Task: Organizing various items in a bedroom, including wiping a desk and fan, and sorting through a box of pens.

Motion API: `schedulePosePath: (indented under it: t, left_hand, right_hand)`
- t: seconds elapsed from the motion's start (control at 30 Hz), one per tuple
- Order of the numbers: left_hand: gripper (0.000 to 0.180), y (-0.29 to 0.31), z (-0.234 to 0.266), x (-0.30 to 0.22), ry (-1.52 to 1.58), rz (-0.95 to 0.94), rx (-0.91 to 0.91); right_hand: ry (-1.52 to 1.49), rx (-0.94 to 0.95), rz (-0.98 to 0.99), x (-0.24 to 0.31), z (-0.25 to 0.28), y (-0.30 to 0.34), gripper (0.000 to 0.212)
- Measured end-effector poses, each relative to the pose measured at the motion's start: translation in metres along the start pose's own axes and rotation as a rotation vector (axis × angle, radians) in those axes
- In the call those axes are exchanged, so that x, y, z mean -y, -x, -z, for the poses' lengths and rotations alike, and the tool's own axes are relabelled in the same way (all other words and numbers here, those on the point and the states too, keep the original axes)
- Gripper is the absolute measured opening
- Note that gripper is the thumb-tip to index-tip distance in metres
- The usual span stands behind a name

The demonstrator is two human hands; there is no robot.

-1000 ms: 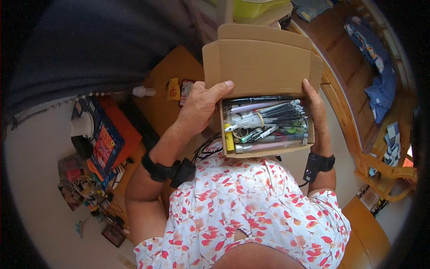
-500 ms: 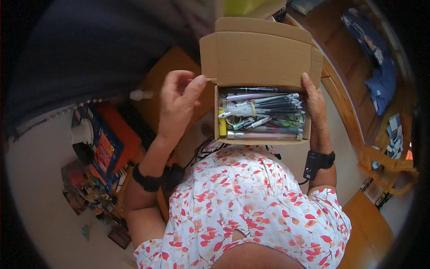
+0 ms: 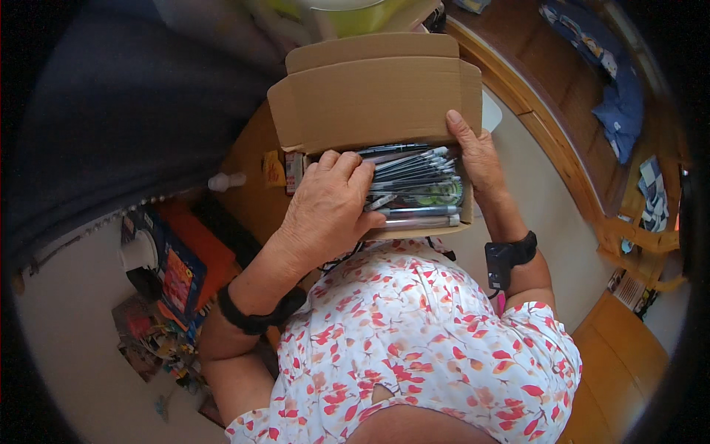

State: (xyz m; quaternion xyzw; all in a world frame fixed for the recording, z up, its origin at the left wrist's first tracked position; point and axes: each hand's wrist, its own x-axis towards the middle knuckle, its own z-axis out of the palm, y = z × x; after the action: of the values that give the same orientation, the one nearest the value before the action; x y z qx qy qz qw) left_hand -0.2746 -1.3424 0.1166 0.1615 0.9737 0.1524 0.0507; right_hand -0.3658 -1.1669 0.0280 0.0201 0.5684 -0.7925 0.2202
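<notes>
An open cardboard box (image 3: 373, 100) is held in front of me, its lid folded back. Inside lie a bundle of slim pen refills (image 3: 416, 174), several pens (image 3: 421, 222) and a green round item (image 3: 436, 194), partly covered. My right hand (image 3: 481, 159) grips the box's right side, thumb up by the lid. My left hand (image 3: 333, 200) is over the left end of the box with bent fingers reaching in and its thumb near the front pens. Its fingertips are hidden, so what they hold cannot be made out.
A wooden table (image 3: 251, 159) with small packets (image 3: 274, 169) is beyond my left hand. Books and an orange item (image 3: 196, 229) are at the left, below a dark curtain (image 3: 126, 111). A wooden bed frame (image 3: 547, 133) with blue cloth (image 3: 621, 122) stands at the right.
My left hand has moved from beside the lid down into the left end of the box. The box and my right hand have shifted left.
</notes>
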Motion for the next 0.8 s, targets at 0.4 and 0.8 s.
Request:
schedulePosePath:
  t: [0.4,0.8]
  left_hand:
    - [0.049,-0.004,0.005,0.002,0.025,0.061,0.185]
    - [0.045,-0.004,-0.016,0.002,-0.125,0.017,0.075]
  right_hand:
    - [-0.083,0.096,-0.046,-0.008,-0.006,-0.012,0.033]
    - [-0.037,0.126,-0.117,-0.011,-0.014,-0.019,0.035]
